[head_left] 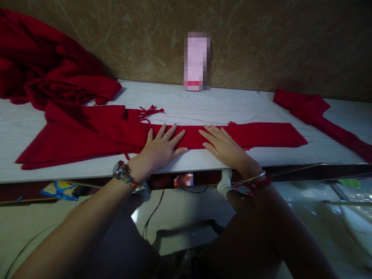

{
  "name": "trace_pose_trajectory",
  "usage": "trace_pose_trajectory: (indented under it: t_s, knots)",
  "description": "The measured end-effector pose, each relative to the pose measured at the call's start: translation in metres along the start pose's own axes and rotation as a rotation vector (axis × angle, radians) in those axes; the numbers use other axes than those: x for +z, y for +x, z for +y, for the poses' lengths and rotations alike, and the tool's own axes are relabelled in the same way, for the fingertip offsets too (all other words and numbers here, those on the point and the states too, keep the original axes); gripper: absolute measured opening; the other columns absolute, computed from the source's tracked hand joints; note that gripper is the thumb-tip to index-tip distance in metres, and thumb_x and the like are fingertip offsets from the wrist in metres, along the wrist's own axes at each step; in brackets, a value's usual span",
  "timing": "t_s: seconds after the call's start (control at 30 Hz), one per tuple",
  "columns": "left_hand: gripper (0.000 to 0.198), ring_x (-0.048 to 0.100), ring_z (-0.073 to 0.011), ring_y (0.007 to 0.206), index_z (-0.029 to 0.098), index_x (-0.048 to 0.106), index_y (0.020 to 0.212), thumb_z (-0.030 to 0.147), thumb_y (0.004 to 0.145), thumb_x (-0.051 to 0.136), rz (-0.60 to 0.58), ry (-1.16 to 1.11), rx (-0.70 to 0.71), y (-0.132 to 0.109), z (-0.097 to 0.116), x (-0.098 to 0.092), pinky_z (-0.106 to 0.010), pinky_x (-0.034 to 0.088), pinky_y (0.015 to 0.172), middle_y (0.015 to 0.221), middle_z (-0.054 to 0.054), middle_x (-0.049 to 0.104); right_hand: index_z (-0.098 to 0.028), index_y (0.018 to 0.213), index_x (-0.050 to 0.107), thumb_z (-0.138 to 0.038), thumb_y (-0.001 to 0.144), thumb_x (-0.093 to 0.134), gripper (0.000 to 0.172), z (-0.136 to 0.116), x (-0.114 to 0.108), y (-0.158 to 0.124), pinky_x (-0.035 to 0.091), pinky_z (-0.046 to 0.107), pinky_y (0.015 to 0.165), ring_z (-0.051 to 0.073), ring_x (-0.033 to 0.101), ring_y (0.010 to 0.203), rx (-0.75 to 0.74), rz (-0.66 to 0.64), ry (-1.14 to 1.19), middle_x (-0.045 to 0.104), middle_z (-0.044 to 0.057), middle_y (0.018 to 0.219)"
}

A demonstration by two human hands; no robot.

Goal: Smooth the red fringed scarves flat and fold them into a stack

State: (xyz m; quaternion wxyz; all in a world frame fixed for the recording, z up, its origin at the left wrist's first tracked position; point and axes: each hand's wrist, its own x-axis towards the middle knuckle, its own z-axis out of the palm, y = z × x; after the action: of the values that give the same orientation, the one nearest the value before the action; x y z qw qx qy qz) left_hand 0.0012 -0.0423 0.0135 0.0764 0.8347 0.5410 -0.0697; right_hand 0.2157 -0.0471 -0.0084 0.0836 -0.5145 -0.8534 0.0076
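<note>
A long red scarf (261,133) lies folded lengthwise across the white table (203,104), its fringe showing near the middle. My left hand (161,147) rests flat on it with fingers spread, a ring on one finger and a beaded bracelet at the wrist. My right hand (223,147) also lies flat on the scarf, fingers stretched out toward the left, with a bangle and red thread at the wrist. Neither hand holds anything.
A heap of red scarves (49,77) is piled at the back left. Another folded red scarf (319,112) lies at the right. A pink blurred object (197,62) stands against the brown wall. Cables and blue items lie on the floor below.
</note>
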Motion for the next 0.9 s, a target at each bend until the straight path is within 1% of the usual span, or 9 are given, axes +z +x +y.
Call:
trace_pose_trajectory:
  t_s: [0.1, 0.17, 0.23, 0.33, 0.43, 0.5, 0.6, 0.8, 0.9]
  knots:
    - [0.060, 0.009, -0.0381, 0.142, 0.027, 0.017, 0.149, 0.054, 0.096, 0.022, 0.009, 0.005, 0.011, 0.001, 0.000, 0.001, -0.065, 0.016, 0.108, 0.158, -0.007, 0.011, -0.022, 0.139, 0.043, -0.035, 0.096, 0.031, 0.047, -0.001, -0.002, 0.000, 0.024, 0.051, 0.112, 0.024, 0.027, 0.140, -0.005, 0.017, 0.010, 0.039, 0.007, 0.149]
    - [0.059, 0.010, -0.0385, 0.142, 0.027, 0.017, 0.149, 0.053, 0.096, 0.022, 0.010, 0.013, 0.015, 0.001, 0.000, 0.002, -0.065, 0.016, 0.108, 0.158, -0.008, 0.011, -0.023, 0.140, 0.043, -0.036, 0.096, 0.031, 0.047, 0.003, -0.007, -0.001, 0.023, 0.052, 0.113, 0.024, 0.028, 0.140, 0.028, 0.039, 0.003, 0.039, 0.007, 0.149]
    - [0.059, 0.010, -0.0383, 0.142, 0.026, 0.017, 0.149, 0.052, 0.096, 0.022, 0.019, 0.023, 0.019, 0.001, 0.000, 0.002, -0.064, 0.016, 0.108, 0.158, -0.008, 0.011, -0.023, 0.140, 0.042, -0.036, 0.096, 0.030, 0.048, 0.011, -0.014, -0.004, 0.021, 0.056, 0.112, 0.026, 0.029, 0.139, 0.116, 0.083, -0.021, 0.039, 0.008, 0.149]
    - [0.059, 0.009, -0.0380, 0.142, 0.027, 0.017, 0.149, 0.052, 0.096, 0.022, 0.033, 0.029, 0.025, 0.001, 0.000, 0.003, -0.064, 0.016, 0.109, 0.158, -0.008, 0.011, -0.022, 0.139, 0.042, -0.037, 0.095, 0.029, 0.048, 0.029, -0.020, -0.013, 0.020, 0.066, 0.108, 0.032, 0.029, 0.138, 0.313, 0.139, -0.082, 0.039, 0.011, 0.149]
    - [0.059, 0.009, -0.0383, 0.142, 0.027, 0.017, 0.149, 0.053, 0.096, 0.022, 0.042, 0.022, 0.033, 0.001, 0.000, 0.004, -0.064, 0.016, 0.109, 0.158, -0.008, 0.010, -0.023, 0.138, 0.044, -0.040, 0.095, 0.030, 0.048, 0.044, -0.016, -0.024, 0.022, 0.071, 0.103, 0.036, 0.032, 0.136, 0.439, 0.101, -0.138, 0.043, 0.012, 0.146]
    - [0.059, 0.008, -0.0389, 0.142, 0.027, 0.017, 0.149, 0.053, 0.096, 0.023, 0.040, 0.017, 0.031, 0.003, 0.001, 0.003, -0.065, 0.015, 0.108, 0.158, -0.008, 0.009, -0.025, 0.136, 0.046, -0.041, 0.094, 0.029, 0.048, 0.051, -0.010, -0.029, 0.024, 0.071, 0.102, 0.035, 0.035, 0.135, 0.434, 0.093, -0.159, 0.046, 0.011, 0.144]
    - [0.060, 0.007, -0.0402, 0.142, 0.027, 0.017, 0.149, 0.053, 0.096, 0.023, 0.023, 0.007, 0.021, 0.006, 0.004, 0.002, -0.066, 0.015, 0.107, 0.158, -0.009, 0.009, -0.027, 0.135, 0.047, -0.043, 0.094, 0.026, 0.048, 0.057, -0.005, -0.032, 0.025, 0.070, 0.103, 0.033, 0.037, 0.134, 0.388, 0.128, -0.159, 0.049, 0.010, 0.142]
    - [0.061, 0.006, -0.0401, 0.142, 0.026, 0.017, 0.149, 0.054, 0.096, 0.022, 0.032, 0.007, 0.036, 0.011, 0.013, 0.002, -0.067, 0.015, 0.107, 0.158, -0.010, 0.010, -0.024, 0.137, 0.046, -0.042, 0.094, 0.026, 0.051, 0.069, -0.010, -0.035, 0.023, 0.070, 0.103, 0.034, 0.036, 0.134, 0.410, 0.078, -0.135, 0.046, 0.011, 0.144]
    - [0.061, 0.007, -0.0396, 0.142, 0.026, 0.017, 0.149, 0.055, 0.096, 0.021, 0.054, 0.009, 0.055, 0.014, 0.019, 0.003, -0.066, 0.016, 0.107, 0.158, -0.010, 0.011, -0.025, 0.138, 0.045, -0.042, 0.094, 0.026, 0.051, 0.080, -0.010, -0.038, 0.021, 0.070, 0.104, 0.034, 0.036, 0.134, 0.397, 0.090, -0.113, 0.046, 0.010, 0.144]
